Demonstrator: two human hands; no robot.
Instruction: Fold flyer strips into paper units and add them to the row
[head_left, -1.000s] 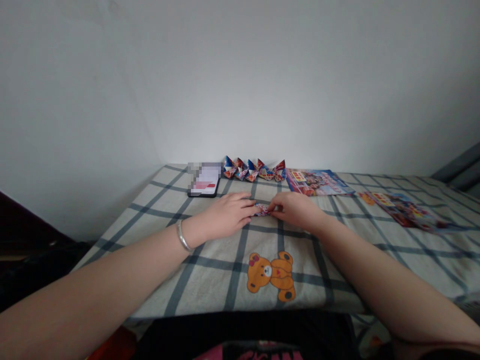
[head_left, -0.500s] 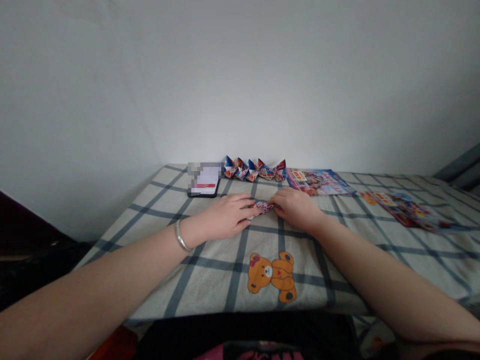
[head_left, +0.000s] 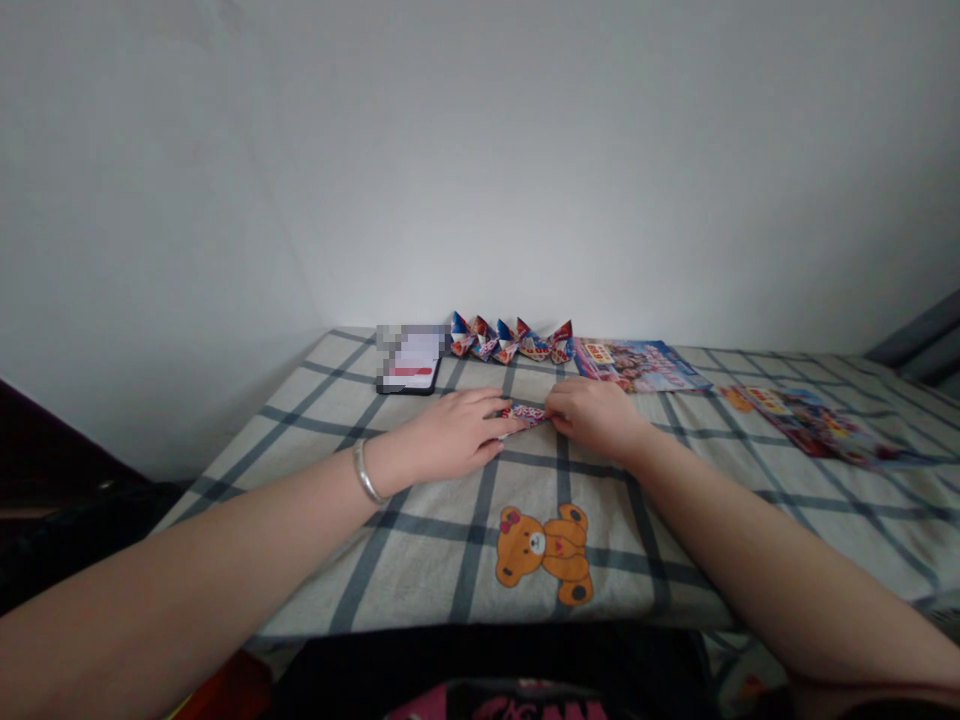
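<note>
A small piece of folded printed paper (head_left: 525,415), red, white and purple, lies on the checked cloth (head_left: 420,580) between my hands. My left hand (head_left: 459,432), with a silver bangle at the wrist, rests flat with its fingers stretched over the paper's left end. At the right end, my right hand (head_left: 592,415) is closed, its thumb and fingertips pinching the paper's edge. The ends under my fingers are hidden. Behind my hands, several folded paper shapes (head_left: 510,340) with pointed tips stand in a row near the wall.
A phone (head_left: 409,372) with a lit, partly blurred screen lies at the back left. Colourful printed sheets lie on the right: one by the wall (head_left: 645,365), another farther right (head_left: 821,420). A teddy bear print (head_left: 544,553) marks the cloth near its front edge.
My right fingertips have shifted slightly along the paper's right end, and a little more of its printed face shows. My left hand has stayed almost still.
</note>
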